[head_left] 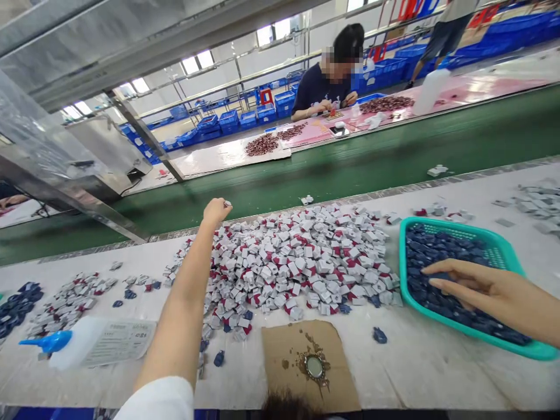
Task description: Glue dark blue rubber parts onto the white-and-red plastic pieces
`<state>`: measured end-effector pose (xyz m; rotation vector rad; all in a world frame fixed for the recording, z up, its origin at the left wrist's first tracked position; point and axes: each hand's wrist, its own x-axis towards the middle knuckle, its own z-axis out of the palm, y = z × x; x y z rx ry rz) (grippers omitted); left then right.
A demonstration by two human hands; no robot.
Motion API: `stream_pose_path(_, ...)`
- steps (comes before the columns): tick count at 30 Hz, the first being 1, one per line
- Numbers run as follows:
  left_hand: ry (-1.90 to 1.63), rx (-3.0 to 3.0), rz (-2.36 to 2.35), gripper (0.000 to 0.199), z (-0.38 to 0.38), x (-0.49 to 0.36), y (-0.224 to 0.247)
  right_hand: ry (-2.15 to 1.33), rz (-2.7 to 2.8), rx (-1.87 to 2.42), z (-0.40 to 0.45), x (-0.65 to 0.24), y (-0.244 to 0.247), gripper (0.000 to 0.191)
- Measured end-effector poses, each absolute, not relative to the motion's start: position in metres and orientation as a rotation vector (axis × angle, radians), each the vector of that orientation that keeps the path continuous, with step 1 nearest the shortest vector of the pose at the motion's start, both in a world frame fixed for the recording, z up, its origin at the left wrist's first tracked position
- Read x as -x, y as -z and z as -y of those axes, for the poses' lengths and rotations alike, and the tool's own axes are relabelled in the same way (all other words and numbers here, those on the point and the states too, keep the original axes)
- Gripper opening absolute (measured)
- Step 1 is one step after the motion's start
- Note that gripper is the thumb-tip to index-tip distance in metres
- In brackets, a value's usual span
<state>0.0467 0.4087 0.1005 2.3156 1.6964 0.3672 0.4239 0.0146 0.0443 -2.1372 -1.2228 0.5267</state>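
My left hand reaches to the far edge of the table, over the left end of a big heap of small grey-and-maroon plastic parts. Its fingers are closed around a small pale part. Above a turquoise basket hovers my right hand, fingers stretched out and somewhat apart, with nothing seen in them. Dark blue plastic parts fill the basket. In front of me lies a stained cardboard piece bearing a small round metal cap.
A white bottle with a blue nozzle lies at left. Loose blue parts dot the table. Beyond runs a green conveyor belt with a few pale parts on it. Across it a person works; a metal post stands left.
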Motion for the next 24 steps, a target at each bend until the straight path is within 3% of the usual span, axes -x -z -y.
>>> stream_pose_path(3, -0.51, -2.316, -1.646, 0.019, -0.385, -0.036, -0.119, -0.96, 1.094, 1.973, -0.008, -0.389, -0.063, 0.052)
stream_pose_path(8, -0.972, -1.966, -1.344, 0.017, -0.28, -0.007, -0.127, -1.194, 1.045, 1.649, 0.001, -0.323, -0.064, 0.046)
stream_pose_path(12, -1.196, -1.548, -1.251, 0.02, -0.169, 0.006, -0.098, -1.144, 1.012, 1.54, 0.001, -0.272, -0.052, 0.037)
stream_pose_path(17, -1.087, -1.1, -1.282, 0.035, -0.066, 0.001, -0.043, -1.421, 1.378, 1.529, 0.0, -0.232, -0.037, 0.036)
stream_pose_path(24, -0.756, -0.714, -1.136, 0.057, -0.02, -0.004, -0.025, -0.787, 2.109, 1.514, -0.009, -0.212, -0.015, 0.033)
